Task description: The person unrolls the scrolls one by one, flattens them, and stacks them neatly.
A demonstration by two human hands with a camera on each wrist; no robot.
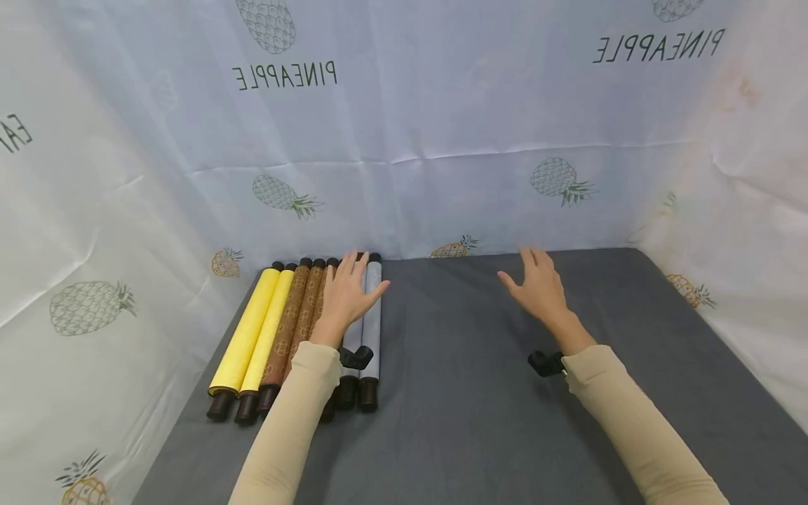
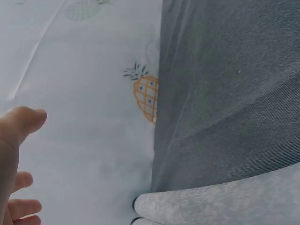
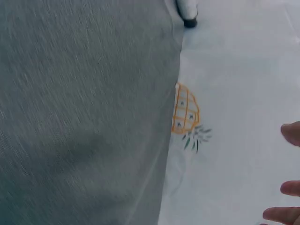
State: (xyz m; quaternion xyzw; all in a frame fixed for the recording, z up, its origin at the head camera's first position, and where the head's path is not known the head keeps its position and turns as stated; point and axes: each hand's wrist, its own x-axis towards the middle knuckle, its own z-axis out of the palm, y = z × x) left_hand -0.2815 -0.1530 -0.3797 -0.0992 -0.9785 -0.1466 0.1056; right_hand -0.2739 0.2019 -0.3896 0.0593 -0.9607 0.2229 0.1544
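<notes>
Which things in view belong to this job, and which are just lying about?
Likely the job's:
yellow rolls
brown patterned rolls
grey rolls
left hand
right hand

Likely just surroundings:
dark grey table surface
pineapple-print curtain
black wrist devices

Two yellow rolls (image 1: 248, 330), at least three brown rolls (image 1: 287, 326) and two grey rolls (image 1: 372, 326) show.

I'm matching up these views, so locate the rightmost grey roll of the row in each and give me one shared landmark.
Head: the grey roll is left of centre.
Left wrist: bottom right, running off the frame.
Right wrist: at the top edge, right of centre, only one end showing.
Shared landmark: the orange pineapple print, right of the roll in the head view.
</notes>
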